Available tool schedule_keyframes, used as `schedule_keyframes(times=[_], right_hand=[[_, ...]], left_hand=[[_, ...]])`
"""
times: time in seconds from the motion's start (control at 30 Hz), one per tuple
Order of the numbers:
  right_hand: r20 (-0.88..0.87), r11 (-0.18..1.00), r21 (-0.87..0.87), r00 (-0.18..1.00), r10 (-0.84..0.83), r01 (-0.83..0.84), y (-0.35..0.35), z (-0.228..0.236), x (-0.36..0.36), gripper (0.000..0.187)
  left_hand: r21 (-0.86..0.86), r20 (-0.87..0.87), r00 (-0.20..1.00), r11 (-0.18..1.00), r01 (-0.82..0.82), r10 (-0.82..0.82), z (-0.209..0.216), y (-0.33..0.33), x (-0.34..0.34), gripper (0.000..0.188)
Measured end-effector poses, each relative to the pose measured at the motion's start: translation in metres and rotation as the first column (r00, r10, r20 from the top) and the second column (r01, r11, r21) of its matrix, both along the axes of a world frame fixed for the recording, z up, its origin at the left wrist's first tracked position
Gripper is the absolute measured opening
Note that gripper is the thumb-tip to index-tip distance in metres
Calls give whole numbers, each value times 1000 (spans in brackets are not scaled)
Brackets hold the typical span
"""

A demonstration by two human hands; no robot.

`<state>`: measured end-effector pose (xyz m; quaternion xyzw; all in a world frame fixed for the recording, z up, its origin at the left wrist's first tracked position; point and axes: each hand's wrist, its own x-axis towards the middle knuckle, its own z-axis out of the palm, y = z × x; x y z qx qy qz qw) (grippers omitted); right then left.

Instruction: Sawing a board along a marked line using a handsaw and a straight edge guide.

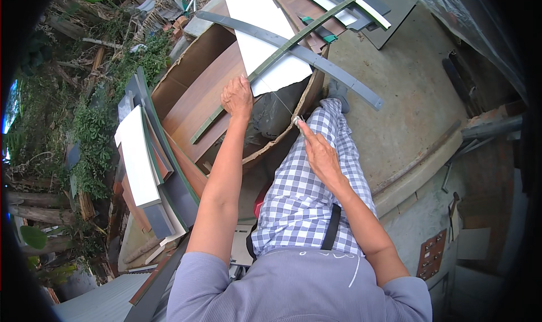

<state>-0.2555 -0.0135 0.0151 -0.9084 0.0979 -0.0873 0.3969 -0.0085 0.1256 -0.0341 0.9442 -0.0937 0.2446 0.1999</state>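
Note:
My left hand [236,98] is closed around a long narrow greenish strip [293,40], which slants over an open cardboard box. In my right hand [323,155], held above my right thigh, is a thin wire-like tool [296,119] with a small pale end at the fingertips. Its fine line runs up toward the strip; whether it touches cannot be made out. Beneath the strip lie a white board [265,28] and a long grey strip [316,58] crossing it. Brown wood-look boards [206,90] rest inside the box [179,68].
Several white, grey and brown offcut boards [141,158] lean in a stack on the left. More strips [339,6] lie at the far side of the box. Concrete floor [401,90] extends to the right, with a raised edge [418,169]. Plants and debris [96,136] border the left.

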Motion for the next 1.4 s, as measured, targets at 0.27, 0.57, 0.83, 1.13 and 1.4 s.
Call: schedule_keyframes(times=[0.27, 0.57, 0.83, 1.13, 1.4], right_hand=[[-13, 999, -37, 1000, 1, -1, 2, 6, 28, 51], [-50, 1000, -2, 999, 11, -11, 6, 8, 60, 54], [-52, 1000, -11, 998, 27, -28, -4, -5, 9, 56], [62, 1000, -12, 998, 27, -26, 6, -7, 61, 54], [-20, 999, 42, 999, 34, -33, -2, -17, 1, 53]], left_hand=[[20, 87, 996, 1000, -16, 14, 4, -2, -4, 30], [21, 110, 994, 999, -25, 23, -2, -4, -4, 30], [35, 88, 996, 999, -24, 21, 2, 0, -3, 32], [13, 104, 994, 1000, -24, 23, -4, -4, -3, 31], [24, 101, 994, 999, -41, 38, -4, -1, -1, 30]])
